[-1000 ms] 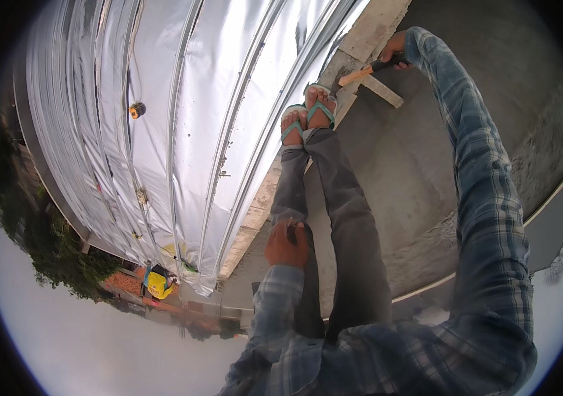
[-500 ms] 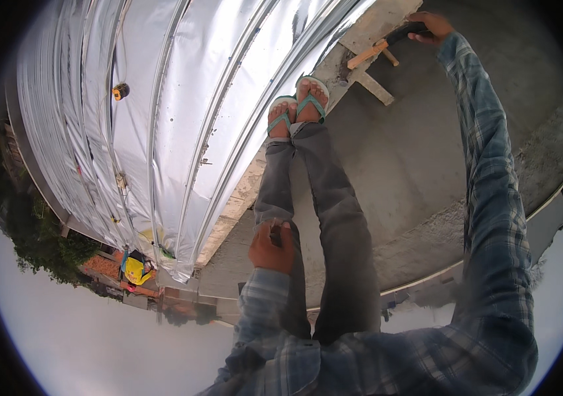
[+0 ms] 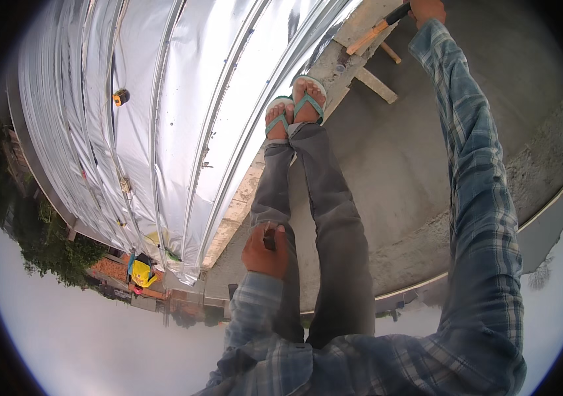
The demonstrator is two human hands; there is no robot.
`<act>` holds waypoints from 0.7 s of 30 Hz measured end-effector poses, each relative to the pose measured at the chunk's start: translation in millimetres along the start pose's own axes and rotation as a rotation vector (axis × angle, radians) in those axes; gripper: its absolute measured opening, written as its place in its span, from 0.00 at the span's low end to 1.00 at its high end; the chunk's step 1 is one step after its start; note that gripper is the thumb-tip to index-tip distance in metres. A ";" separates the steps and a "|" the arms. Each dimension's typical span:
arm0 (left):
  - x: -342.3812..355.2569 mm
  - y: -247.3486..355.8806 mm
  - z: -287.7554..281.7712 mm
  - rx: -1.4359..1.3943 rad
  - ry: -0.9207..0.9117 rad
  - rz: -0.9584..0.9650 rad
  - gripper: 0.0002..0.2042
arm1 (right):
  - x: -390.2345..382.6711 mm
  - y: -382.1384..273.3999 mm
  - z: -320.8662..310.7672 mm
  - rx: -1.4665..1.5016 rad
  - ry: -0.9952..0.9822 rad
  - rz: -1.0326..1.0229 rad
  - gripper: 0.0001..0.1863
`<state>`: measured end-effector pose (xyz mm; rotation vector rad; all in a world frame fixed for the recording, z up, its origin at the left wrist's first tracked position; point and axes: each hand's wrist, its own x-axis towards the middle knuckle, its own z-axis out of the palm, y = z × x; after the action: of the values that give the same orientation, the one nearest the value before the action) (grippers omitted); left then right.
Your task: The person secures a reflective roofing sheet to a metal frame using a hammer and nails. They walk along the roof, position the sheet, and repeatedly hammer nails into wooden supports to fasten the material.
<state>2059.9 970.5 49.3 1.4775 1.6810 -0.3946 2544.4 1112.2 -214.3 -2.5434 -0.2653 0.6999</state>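
My right hand (image 3: 428, 12), at the top edge of the view, is closed around the dark grip of a long-handled tool (image 3: 368, 37) with an orange-brown wooden-looking section. That section slants down left over the concrete ledge; I cannot make out the exact kind of tool. In front of my left knee, my left hand (image 3: 265, 254) is closed in a fist. A small dark thing (image 3: 269, 241) shows between its thumb and fingers, too little of it to name. Both feet, in green-strapped flip-flops (image 3: 308, 105), stand on the ledge beside the silver sheeting.
Silver foil sheeting (image 3: 182, 99) with metal battens spreads to the left, with a yellow-and-black tape measure (image 3: 121, 98) on it. A concrete ledge (image 3: 228, 228) borders a grey slab (image 3: 400, 165). A short stub (image 3: 377, 86) juts from the ledge. Below left is a person in yellow (image 3: 141, 272).
My right hand has moved slightly up and left with the tool, partly leaving the view. The left fist has shifted a little left, still closed.
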 end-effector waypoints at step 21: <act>1.5 -16.4 -14.6 0.167 -0.043 0.106 0.15 | -318.5 55.4 -3.3 -0.026 -0.253 0.333 0.19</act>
<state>2039.3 977.6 52.2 1.6603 1.5598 -0.5158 2278.5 965.8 -102.8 -2.5485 0.0717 1.1537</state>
